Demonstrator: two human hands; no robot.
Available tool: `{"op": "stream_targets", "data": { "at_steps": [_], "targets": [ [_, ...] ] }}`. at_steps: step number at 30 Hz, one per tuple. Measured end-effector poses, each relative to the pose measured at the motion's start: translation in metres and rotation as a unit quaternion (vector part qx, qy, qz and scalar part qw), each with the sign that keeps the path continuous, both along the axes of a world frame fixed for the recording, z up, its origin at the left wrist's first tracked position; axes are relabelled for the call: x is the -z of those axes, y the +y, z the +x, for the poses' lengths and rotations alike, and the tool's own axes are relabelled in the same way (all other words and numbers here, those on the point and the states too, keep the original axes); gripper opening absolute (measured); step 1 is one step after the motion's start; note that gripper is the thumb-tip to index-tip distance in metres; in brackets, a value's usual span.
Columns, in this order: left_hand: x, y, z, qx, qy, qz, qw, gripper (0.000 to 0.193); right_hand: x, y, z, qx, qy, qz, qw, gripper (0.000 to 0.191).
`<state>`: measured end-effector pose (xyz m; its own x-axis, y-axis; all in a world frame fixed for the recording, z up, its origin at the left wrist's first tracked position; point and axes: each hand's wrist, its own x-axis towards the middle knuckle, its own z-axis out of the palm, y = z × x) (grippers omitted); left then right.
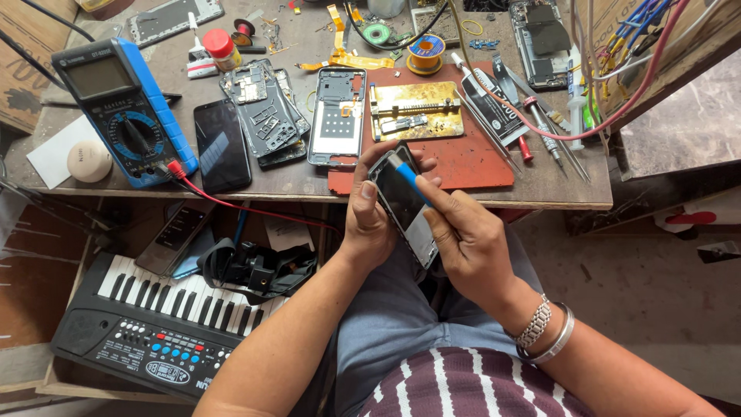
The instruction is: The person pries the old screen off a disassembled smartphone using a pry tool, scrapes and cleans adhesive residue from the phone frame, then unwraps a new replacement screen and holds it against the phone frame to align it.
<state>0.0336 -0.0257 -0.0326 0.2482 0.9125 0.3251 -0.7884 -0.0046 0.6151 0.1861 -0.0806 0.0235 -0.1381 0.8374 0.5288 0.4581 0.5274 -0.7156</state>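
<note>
Spanning the top of the view, a cluttered workbench [556, 193] carries a blue multimeter [123, 108], a dark phone [221, 144] and a brass holding jig [415, 110] on a red mat [471, 158]. Below its edge, above the lap, the left hand [369, 224] grips an opened phone [405, 208], tilted. The right hand [467, 239] pinches a blue pry tool [411, 181] against the phone's upper end.

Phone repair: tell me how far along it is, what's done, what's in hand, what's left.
Done: one phone is stripped, its frame and circuit boards lying loose on the bench.
In hand: the left hand holds a phone over the lap, and the right hand works a blue pry tool along its edge.
Left: that phone is not yet apart, and the loose parts are unassembled.
</note>
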Motion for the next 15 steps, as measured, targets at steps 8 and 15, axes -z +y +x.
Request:
{"op": "stream_targets", "data": {
  "at_steps": [8,15],
  "targets": [
    [0.0027,-0.0003,0.0011,-0.007,-0.004,0.001,1.0,0.073,-0.0019,0.0009,0.0006,0.004,0.008,-0.004,1.0,0.038],
    [0.0037,-0.0002,0.0011,-0.019,0.005,0.0,1.0,0.073,-0.0058,0.002,0.0011,0.0,0.036,-0.01,0.999,0.035]
  ]
}}
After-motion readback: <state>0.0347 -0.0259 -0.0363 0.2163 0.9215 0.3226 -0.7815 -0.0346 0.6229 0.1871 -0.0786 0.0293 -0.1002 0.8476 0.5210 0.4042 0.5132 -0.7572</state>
